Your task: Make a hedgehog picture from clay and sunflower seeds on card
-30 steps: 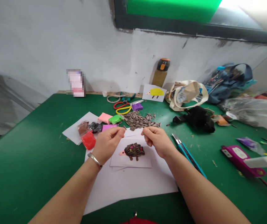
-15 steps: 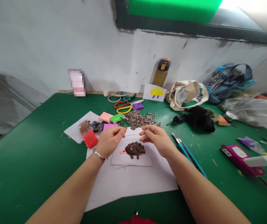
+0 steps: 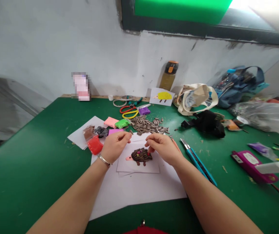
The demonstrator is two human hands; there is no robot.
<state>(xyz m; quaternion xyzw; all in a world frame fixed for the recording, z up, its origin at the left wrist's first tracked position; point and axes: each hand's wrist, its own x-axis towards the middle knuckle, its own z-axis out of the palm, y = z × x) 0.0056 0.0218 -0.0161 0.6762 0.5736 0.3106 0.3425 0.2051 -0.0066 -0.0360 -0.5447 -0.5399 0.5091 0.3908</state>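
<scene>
A hedgehog picture point(image 3: 141, 157) lies on a small white card point(image 3: 129, 169), with a pink face, brown legs, a back of dark sunflower seeds and small coloured dots. My left hand point(image 3: 116, 146) hovers above the card's left side, thumb and forefinger pinched; whatever is between them is hidden. Over the right end of the hedgehog, my right hand point(image 3: 163, 148) has its fingers curled down and closed, their tips beside a red dot. I cannot make out what it holds.
Several clay packets, including a red one point(image 3: 95, 145) and a green one point(image 3: 122, 123), lie left of a sunflower seed pile point(image 3: 146, 124). A blue utility knife point(image 3: 199, 162) lies right. Behind are scissors point(image 3: 129, 112), a drawn hedgehog card point(image 3: 162, 97) and a bottle point(image 3: 169, 75).
My right hand's fingers have curled downward toward the hedgehog's right end. The green speck seen at those fingertips is now out of sight. My left hand stays nearly still.
</scene>
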